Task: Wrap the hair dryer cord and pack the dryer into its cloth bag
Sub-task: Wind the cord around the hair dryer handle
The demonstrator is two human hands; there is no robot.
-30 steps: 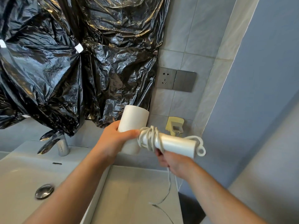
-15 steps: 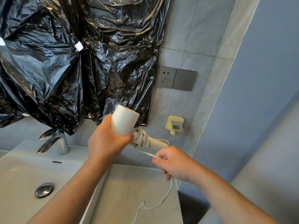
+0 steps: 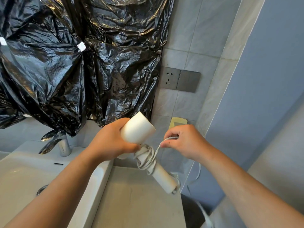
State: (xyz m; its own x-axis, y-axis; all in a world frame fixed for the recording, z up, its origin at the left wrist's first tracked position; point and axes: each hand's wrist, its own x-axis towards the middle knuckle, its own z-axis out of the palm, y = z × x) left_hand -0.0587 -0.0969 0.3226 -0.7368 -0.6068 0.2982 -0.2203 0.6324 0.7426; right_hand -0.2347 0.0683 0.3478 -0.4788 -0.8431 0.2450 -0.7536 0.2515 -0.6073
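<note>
Now left hand (image 3: 109, 142) grips dryer (image 3: 137, 131) barrel, handle slanting down-right; right hand (image 3: 184, 142) pinches cord (image 3: 148, 159).

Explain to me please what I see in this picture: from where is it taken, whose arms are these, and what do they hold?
The picture comes from a camera worn on a person's head, looking forward and down, so the two bare arms are that person's own. There is no machine here.

The left hand grips the barrel of a white hair dryer. The right hand pinches the white cord, which is already looped several times around the dryer's handle. The rest of the cord hangs down to the right.

Below is a white sink with a chrome tap, and beside it a grey counter. On the tiled wall are a grey socket and crinkled black plastic sheet. No cloth bag is visible.
</note>
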